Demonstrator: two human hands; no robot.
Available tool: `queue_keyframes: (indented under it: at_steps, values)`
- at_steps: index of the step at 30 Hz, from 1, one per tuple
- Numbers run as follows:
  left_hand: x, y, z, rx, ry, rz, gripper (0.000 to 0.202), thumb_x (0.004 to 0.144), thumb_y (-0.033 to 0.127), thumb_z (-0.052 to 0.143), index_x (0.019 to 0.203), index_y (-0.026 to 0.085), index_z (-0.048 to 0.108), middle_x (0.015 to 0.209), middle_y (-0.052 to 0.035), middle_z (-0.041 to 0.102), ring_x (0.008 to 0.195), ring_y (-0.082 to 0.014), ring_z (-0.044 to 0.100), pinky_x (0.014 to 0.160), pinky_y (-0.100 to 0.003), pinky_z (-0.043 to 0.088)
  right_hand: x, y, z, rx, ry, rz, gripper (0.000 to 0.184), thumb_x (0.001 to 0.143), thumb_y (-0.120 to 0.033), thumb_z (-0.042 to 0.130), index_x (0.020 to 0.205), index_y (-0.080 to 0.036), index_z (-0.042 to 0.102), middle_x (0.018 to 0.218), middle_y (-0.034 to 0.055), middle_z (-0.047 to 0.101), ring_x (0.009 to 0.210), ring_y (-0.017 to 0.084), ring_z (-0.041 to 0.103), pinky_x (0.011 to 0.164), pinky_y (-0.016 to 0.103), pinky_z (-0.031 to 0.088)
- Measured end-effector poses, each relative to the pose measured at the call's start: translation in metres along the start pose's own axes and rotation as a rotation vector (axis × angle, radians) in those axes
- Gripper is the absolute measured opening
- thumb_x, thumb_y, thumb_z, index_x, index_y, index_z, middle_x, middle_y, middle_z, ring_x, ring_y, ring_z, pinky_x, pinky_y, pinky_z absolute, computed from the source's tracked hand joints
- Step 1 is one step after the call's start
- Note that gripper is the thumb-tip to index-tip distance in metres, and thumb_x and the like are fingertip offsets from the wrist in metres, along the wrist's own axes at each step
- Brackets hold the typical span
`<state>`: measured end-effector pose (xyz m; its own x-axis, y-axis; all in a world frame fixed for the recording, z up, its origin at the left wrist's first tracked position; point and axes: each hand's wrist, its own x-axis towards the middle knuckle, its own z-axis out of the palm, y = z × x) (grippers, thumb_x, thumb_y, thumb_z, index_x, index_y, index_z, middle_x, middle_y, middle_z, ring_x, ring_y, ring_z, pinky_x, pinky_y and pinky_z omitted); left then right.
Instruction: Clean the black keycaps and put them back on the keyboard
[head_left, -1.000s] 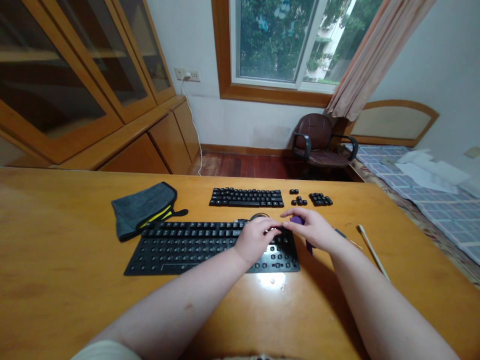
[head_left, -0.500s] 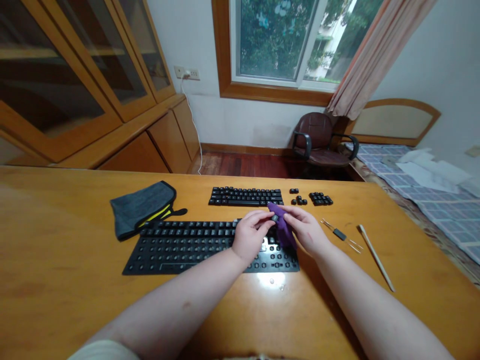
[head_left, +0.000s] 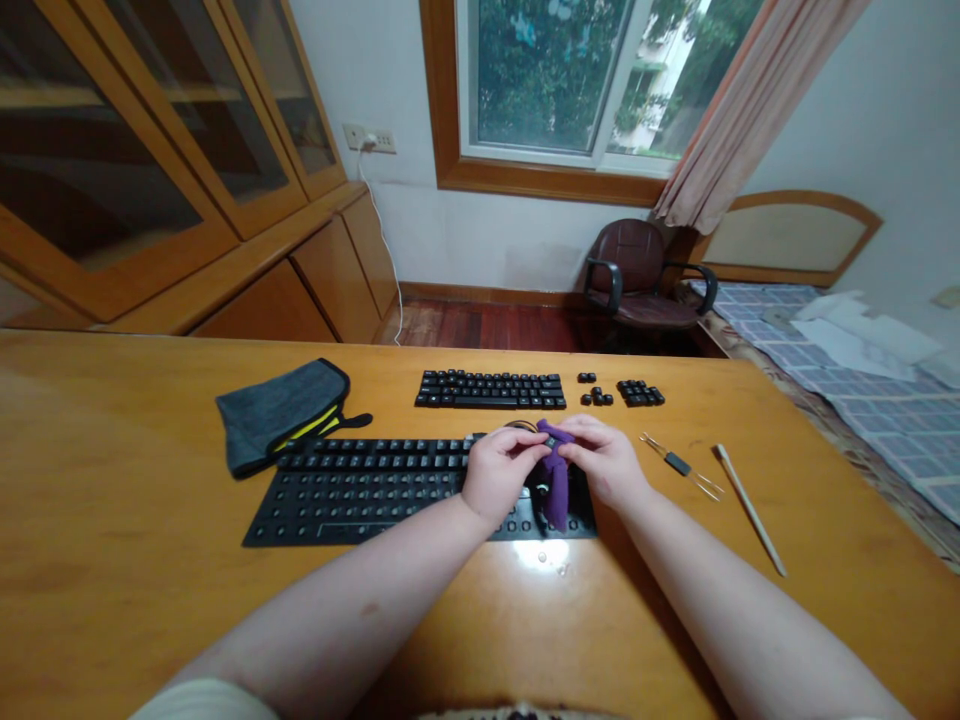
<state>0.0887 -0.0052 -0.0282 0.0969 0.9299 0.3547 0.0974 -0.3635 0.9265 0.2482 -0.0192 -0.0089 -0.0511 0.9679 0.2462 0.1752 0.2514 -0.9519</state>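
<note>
grip: we find the left hand and the right hand drawn together, fingertips nearly meeting. both are closed in a pinch on the top of a purple cloth. the rest of the cloth hangs down between them. a small dark piece shows at the pinch, wrapped by the cloth. we cannot tell which hand bears it.

position: the cloth is held just above the right end of a black keyboard. its lower edge is close to the board, and we cannot tell whether it touches. the left end of the board carries caps. the part by the hands shows bare sockets.

surroundings, taken from the hands:
- at 12 o'clock, near: a long block of loose keycaps set in rows on the table.
- at 1 o'clock: two smaller cap groups, apart from the long block.
- at 3 o'clock, near: a wire tool lying flat. just beyond it lies a pale stick, slanted toward the person.
- at 10 o'clock: a grey pouch with a yellow stripe, its corner beside the keyboard's far left edge.

beyond the table, at 12 o'clock, a brown chair stands under the window.
</note>
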Motion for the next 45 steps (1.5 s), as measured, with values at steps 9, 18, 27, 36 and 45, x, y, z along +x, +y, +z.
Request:
queue_keyframes:
  at_steps: [9, 18, 27, 36, 45]
  values:
    - [0.0, 0.0, 0.001, -0.051, 0.031, -0.043, 0.011, 0.068, 0.023, 0.068, 0.077, 0.017, 0.071, 0.078, -0.0041, 0.071, 0.072, -0.0166, 0.066, 0.073, -0.031, 0.054, -0.001, -0.002, 0.004, -0.093, 0.045, -0.059, 0.016, 0.073, -0.031, 0.064, 0.088, -0.026, 0.069, 0.086, 0.0041, 0.065, 0.084, 0.019, 0.059, 0.08, 0.036, 0.046]
    - [0.004, 0.007, -0.002, -0.024, -0.029, 0.067, 0.013, 0.07, 0.014, 0.065, 0.08, 0.02, 0.072, 0.079, -0.0029, 0.071, 0.075, -0.0157, 0.065, 0.075, -0.03, 0.055, -0.005, -0.002, 0.006, -0.072, 0.141, -0.072, 0.01, 0.069, -0.025, 0.068, 0.078, -0.028, 0.07, 0.077, 0.0016, 0.065, 0.076, 0.018, 0.06, 0.074, 0.035, 0.048]
    - [0.006, 0.002, 0.001, -0.247, -0.048, -0.041, 0.018, 0.065, 0.019, 0.071, 0.083, 0.016, 0.07, 0.087, -0.0061, 0.068, 0.081, -0.0174, 0.065, 0.077, -0.031, 0.055, -0.006, -0.006, 0.009, -0.09, 0.184, -0.073, 0.007, 0.07, -0.025, 0.066, 0.077, -0.026, 0.069, 0.078, 0.0023, 0.064, 0.076, 0.018, 0.059, 0.072, 0.034, 0.049]
    - [0.01, 0.006, 0.002, -0.372, -0.058, -0.193, 0.021, 0.074, 0.017, 0.061, 0.095, 0.015, 0.065, 0.091, -0.0064, 0.067, 0.086, -0.0155, 0.063, 0.084, -0.031, 0.051, -0.002, -0.001, 0.004, 0.009, 0.175, -0.009, 0.018, 0.072, -0.025, 0.065, 0.09, -0.024, 0.069, 0.094, 0.0037, 0.065, 0.088, 0.019, 0.059, 0.08, 0.034, 0.048]
    - [0.01, 0.005, 0.002, -0.322, -0.088, -0.082, 0.02, 0.068, 0.017, 0.067, 0.088, 0.018, 0.069, 0.095, -0.0057, 0.064, 0.09, -0.0163, 0.062, 0.083, -0.031, 0.052, -0.003, 0.002, 0.006, 0.067, 0.147, 0.01, 0.018, 0.07, -0.027, 0.067, 0.087, -0.025, 0.069, 0.091, 0.0031, 0.064, 0.08, 0.017, 0.059, 0.063, 0.029, 0.052]
